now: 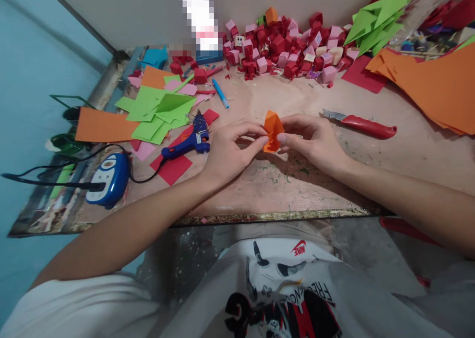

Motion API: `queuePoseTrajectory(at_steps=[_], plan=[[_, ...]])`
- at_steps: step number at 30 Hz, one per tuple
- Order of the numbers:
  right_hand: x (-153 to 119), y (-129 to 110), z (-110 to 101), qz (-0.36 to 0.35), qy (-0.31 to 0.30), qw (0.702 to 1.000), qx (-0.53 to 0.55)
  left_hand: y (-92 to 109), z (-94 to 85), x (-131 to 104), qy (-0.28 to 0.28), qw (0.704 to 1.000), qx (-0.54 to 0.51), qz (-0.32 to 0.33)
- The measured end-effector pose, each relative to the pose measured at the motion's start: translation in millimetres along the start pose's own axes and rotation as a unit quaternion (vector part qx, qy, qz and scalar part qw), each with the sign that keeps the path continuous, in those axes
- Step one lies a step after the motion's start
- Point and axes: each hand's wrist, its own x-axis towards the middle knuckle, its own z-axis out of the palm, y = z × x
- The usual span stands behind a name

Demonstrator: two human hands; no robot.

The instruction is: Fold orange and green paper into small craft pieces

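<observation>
A small folded piece of orange paper (273, 130) is held up between both hands above the middle of the table. My left hand (233, 147) pinches its left edge between thumb and fingers. On the right edge, the thumb and fingers of my right hand (311, 139) are closed. To the right of that hand lies a utility knife (371, 125) with a red handle and its blade pointing left. A blue glue gun (195, 139) rests on red paper just left of my left hand.
Red and pink folded paper cubes (278, 46) are heaped at the back. Green paper sheets (159, 110) lie at left, near a blue power socket (110, 178) with a black cord. Large orange sheets (426, 85) cover the right side. A blue pen (220, 93) lies behind my left hand.
</observation>
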Motion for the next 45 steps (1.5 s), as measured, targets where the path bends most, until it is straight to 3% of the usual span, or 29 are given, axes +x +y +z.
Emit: queuePoseTrajectory(at_steps=[10,32,40,45], plan=[[-1,1,1,0.002,-0.010,1.000,-0.012,-10,0.6,2,0.033,0.995,-0.077,-0.054],[-1,3,6,-0.050,-0.001,0.995,-0.089,-3,4.8,2,-0.018,0.995,-0.073,-0.065],[-1,-3,4,-0.061,0.026,0.991,-0.120,-5,-1.2,4,-0.043,0.993,-0.091,-0.065],[1,-1,3,-0.075,0.036,0.987,-0.135,-6,0.0,4,-0.062,0.988,-0.107,-0.093]])
